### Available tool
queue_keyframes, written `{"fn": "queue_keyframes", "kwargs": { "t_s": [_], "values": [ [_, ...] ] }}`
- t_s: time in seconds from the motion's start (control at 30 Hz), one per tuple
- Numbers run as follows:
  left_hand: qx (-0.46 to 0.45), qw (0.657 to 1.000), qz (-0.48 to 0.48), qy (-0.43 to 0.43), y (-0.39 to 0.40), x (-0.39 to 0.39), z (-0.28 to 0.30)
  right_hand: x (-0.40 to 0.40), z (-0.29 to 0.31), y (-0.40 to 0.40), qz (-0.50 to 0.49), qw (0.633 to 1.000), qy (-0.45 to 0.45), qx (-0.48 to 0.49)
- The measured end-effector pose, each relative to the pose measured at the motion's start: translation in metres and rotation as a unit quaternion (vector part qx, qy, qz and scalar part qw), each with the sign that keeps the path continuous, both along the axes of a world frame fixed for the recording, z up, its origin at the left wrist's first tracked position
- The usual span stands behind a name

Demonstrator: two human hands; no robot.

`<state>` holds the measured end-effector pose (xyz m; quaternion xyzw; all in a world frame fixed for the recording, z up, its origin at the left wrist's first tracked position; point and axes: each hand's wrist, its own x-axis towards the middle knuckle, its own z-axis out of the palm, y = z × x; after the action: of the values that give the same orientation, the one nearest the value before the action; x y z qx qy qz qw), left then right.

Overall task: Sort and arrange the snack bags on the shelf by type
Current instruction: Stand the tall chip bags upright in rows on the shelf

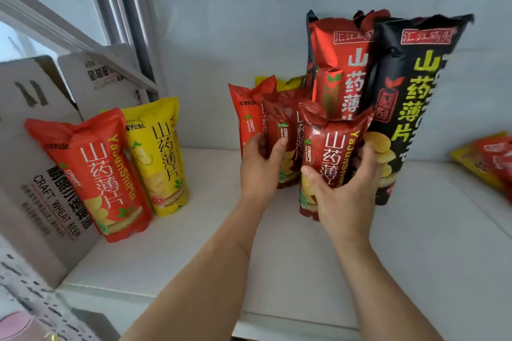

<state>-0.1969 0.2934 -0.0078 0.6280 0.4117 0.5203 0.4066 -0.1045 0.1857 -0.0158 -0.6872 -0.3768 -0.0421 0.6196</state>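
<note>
White shelf (194,252) seen from above and in front, with a white back wall and a front lip running along the bottom. Broad bare stretch of shelf open in the foreground and between the two clusters of bags; more bare surface at right front.

At far left, cardboard beer boxes (33,174) standing against the shelf end, printed "CRAFT WHEAT BEER". Leaning on them, a small red snack bag (102,174), upright and tilted back; just beside it to the right, touching, a small yellow snack bag (160,158), also upright.

At centre, a tight cluster: a small red bag at the back left (243,113), a darker red bag (279,130) in front of it, and a yellow bag top (288,83) peeking from behind. Left hand (260,166) curled round the darker red bag, thumb across its front, fingers behind. Forearm reaching in from bottom centre.

Right of that, a dark red front bag (329,152) standing on the shelf, gripped by the right hand (346,191), thumb on the face, fingers wrapped round the right edge. Right forearm rising from the lower right.

Directly behind, crowding both hands, a tall red bag (340,63) and a tall black bag (415,97), upright, touching each other, with another dark bag edge behind.

At far right edge, a loose pile of yellow and red bags (487,160) lying flat, blurred, well apart from the hands.
</note>
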Motion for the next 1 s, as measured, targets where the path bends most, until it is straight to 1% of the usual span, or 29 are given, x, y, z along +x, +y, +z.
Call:
{"fn": "queue_keyframes", "kwargs": {
  "t_s": [0.1, 0.2, 0.43, 0.53, 0.67, 0.8, 1.0],
  "values": [
    [0.026, 0.999, 0.030, -0.010, 0.002, 0.008, 0.008, 0.004, -0.003, 0.005, -0.004, 1.000, 0.006, -0.021],
    [0.045, 0.998, 0.043, -0.011, 0.009, 0.014, 0.018, 0.006, -0.006, 0.006, 0.014, 0.999, 0.017, -0.027],
    [0.047, 0.997, 0.030, 0.050, 0.017, 0.023, 0.028, 0.011, -0.008, 0.004, 0.039, 0.997, 0.064, 0.004],
    [0.054, 0.998, 0.024, 0.029, 0.015, 0.018, 0.027, 0.010, -0.008, 0.002, 0.048, 0.997, 0.067, 0.005],
    [0.044, 0.998, 0.034, -0.024, 0.003, -0.007, 0.026, 0.005, -0.010, -0.002, 0.076, 0.995, 0.068, 0.001],
    [0.066, 0.992, 0.089, -0.062, -0.015, -0.052, 0.028, -0.006, -0.009, -0.006, 0.116, 0.991, 0.066, -0.008],
    [0.091, 0.977, 0.186, -0.050, -0.045, -0.124, 0.022, -0.037, -0.001, -0.005, 0.239, 0.968, 0.075, 0.008]
  ]
}}
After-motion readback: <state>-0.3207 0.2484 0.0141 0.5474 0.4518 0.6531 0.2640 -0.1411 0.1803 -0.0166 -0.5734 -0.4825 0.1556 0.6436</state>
